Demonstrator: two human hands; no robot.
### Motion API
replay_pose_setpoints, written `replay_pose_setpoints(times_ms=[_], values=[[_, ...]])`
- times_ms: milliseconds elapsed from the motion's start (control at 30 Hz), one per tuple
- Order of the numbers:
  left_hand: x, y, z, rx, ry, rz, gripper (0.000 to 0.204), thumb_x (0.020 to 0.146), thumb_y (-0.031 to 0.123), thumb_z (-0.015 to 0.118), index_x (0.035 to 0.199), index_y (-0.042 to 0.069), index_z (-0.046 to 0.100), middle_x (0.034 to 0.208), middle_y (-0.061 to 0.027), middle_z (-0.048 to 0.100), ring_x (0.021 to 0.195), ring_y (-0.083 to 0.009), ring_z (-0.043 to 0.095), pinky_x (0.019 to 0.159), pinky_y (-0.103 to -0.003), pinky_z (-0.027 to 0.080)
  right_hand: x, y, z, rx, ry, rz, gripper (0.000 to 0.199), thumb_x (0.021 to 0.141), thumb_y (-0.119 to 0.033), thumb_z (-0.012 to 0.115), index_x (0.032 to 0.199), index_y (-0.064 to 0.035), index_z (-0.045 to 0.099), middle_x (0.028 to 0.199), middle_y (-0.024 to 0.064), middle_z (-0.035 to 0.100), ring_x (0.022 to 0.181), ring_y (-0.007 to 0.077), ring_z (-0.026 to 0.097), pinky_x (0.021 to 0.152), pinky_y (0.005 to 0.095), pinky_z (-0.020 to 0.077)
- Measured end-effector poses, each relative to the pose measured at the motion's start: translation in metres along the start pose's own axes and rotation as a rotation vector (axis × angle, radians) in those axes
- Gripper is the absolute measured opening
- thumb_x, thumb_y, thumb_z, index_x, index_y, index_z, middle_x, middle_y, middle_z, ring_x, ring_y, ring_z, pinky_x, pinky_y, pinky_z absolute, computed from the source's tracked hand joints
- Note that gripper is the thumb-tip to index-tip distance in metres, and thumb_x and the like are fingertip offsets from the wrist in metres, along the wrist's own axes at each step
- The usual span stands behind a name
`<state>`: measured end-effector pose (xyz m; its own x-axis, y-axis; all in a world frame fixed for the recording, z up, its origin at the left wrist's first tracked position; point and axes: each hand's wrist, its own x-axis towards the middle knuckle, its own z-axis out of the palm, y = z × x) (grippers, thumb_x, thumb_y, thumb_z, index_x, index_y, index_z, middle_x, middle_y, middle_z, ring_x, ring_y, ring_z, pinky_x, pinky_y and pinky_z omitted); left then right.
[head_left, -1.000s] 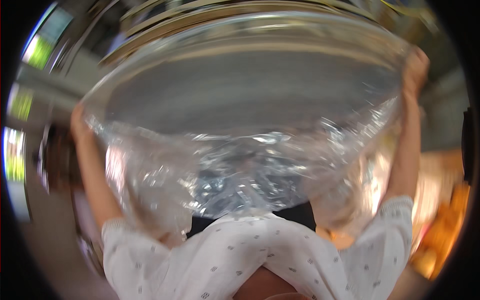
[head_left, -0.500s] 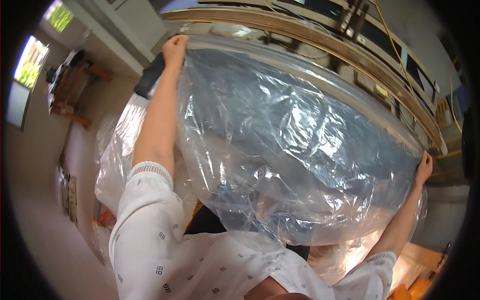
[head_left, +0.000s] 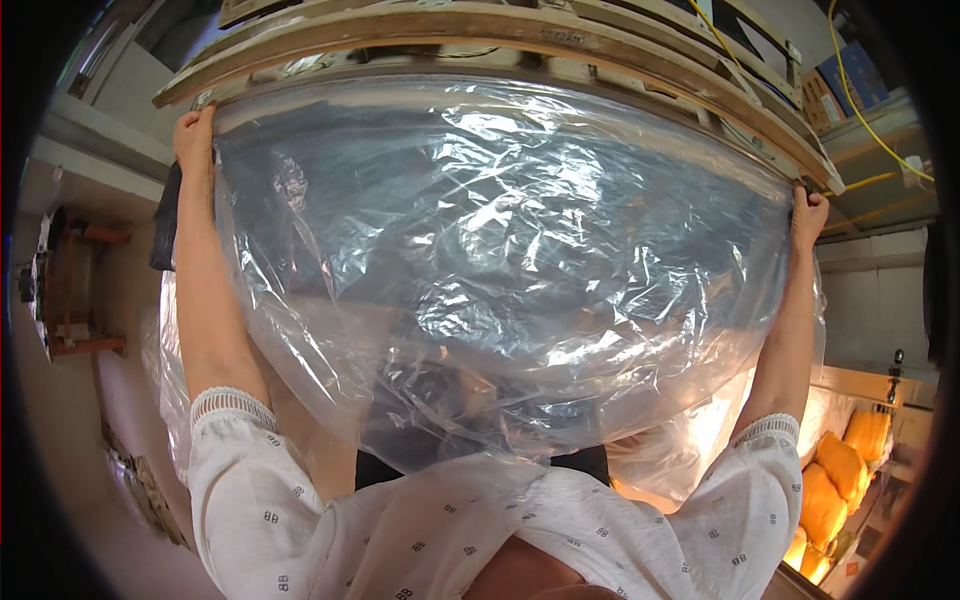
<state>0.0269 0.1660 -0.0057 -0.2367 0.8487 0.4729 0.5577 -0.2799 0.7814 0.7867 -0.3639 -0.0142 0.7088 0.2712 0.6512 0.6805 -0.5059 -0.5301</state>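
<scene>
A wide sheet of clear plastic film (head_left: 480, 250) is stretched between my two hands, with its far edge pulled nearly straight. My left hand (head_left: 194, 135) grips the sheet's far left corner, fingers closed. At the far right corner my right hand (head_left: 809, 215) pinches the same edge. The shiny, wrinkled film sags between my outstretched arms and hangs back toward my chest. Through it a dark blue-grey surface shows, though what that is I cannot tell.
Just beyond the film's edge runs a long wooden beam (head_left: 480, 30), part of a frame or machine. Yellow cords (head_left: 880, 130) hang at the far right. Orange bundles (head_left: 838, 470) lie at the lower right. An orange-brown stand (head_left: 75, 290) is at the left.
Both hands have shifted, the left one leftward and the right one up and slightly left. The film's far edge now lies more level and closer to the wooden beam. The view has turned.
</scene>
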Motion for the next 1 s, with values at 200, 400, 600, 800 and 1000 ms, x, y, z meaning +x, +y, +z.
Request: replay_pose_setpoints(times_ms=[200, 400, 600, 800, 1000], values=[[0.021, -0.031, -0.019, -0.374, -0.031, -0.131, 0.021, 0.080, 0.016, 0.052, 0.074, -0.002, 0.061, 0.074, -0.0079, 0.060, 0.062, -0.0153, 0.054, 0.058, -0.026, 0.042, 0.000, -0.009, 0.004, 0.168, 0.026, 0.086, 0.031, 0.071, -0.023, 0.069, 0.078, -0.0002, 0.050, 0.079, 0.0053, 0.048, 0.075, 0.0156, 0.043, 0.072, 0.0260, 0.0378], [0.057, -0.067, -0.038, -0.339, 0.091, -0.171, 0.024, 0.083, 0.017, 0.048, 0.086, -0.003, 0.061, 0.082, -0.0101, 0.060, 0.073, -0.0180, 0.057, 0.065, -0.027, 0.043, 0.006, 0.002, 0.002, 0.257, 0.088, 0.216, 0.034, 0.080, -0.029, 0.060, 0.087, 0.0040, 0.058, 0.088, 0.0117, 0.057, 0.084, 0.0196, 0.051, 0.079, 0.0304, 0.0388], [0.035, -0.059, -0.043, 0.251, -0.411, 0.138, 0.042, 0.083, 0.039, 0.057, 0.104, 0.003, 0.063, 0.098, -0.0082, 0.063, 0.090, -0.0174, 0.057, 0.080, -0.028, 0.043, 0.000, -0.043, -0.021, 1.011, -0.217, 0.575, 0.027, 0.089, -0.036, 0.048, 0.078, -0.0115, 0.053, 0.066, -0.0011, 0.047, 0.062, 0.0081, 0.041, 0.058, 0.0249, 0.0329], [0.119, -0.077, -0.192, 0.641, -0.231, 0.103, 0.038, 0.080, 0.034, 0.060, 0.101, 0.002, 0.063, 0.094, -0.0114, 0.064, 0.086, -0.0221, 0.058, 0.079, -0.032, 0.044, -0.088, -0.092, -0.104, -0.061, -0.366, -0.173, 0.028, 0.084, -0.030, 0.052, 0.079, -0.0029, 0.052, 0.078, 0.0103, 0.053, 0.074, 0.0244, 0.052, 0.067, 0.0337, 0.0401], [0.075, -0.016, -0.131, 0.989, -0.249, 0.520, 0.047, 0.077, 0.015, 0.057, 0.121, 0.001, 0.049, 0.118, -0.0171, 0.053, 0.113, -0.0302, 0.048, 0.097, -0.038, 0.036, -0.147, -0.117, -0.116, -0.238, -0.405, -0.390, 0.043, 0.086, -0.035, 0.048, 0.122, -0.0116, 0.048, 0.128, 0.0111, 0.045, 0.122, 0.0295, 0.038, 0.098, 0.0438, 0.0296]])
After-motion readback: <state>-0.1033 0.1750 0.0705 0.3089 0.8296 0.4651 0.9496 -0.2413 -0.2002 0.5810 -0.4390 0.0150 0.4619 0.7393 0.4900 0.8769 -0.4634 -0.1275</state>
